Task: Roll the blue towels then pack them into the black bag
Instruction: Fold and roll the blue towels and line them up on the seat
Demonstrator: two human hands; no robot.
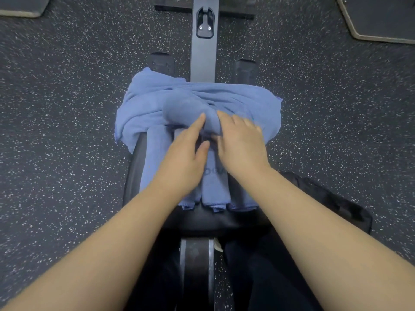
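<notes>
Three or four rolled blue towels (157,158) lie side by side on the black bench pad (134,167), long axes running away from the person; a loose blue towel (235,97) drapes over the pad's far end. The left hand (184,158), fingers straight, rests on the rolls, while the right hand (240,142) presses the loose towel's near fold, fingers lightly bent. The black bag (332,198) sits right of the bench on open speckled floor (67,131).

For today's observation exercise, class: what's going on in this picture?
A person sits at a black padded bench with both hands on blue towels. The left hand and right hand rest on the near edge of a loose towel heaped at the far end. Several rolled towels lie side by side nearer the person. A black bag sits at the right.
</notes>
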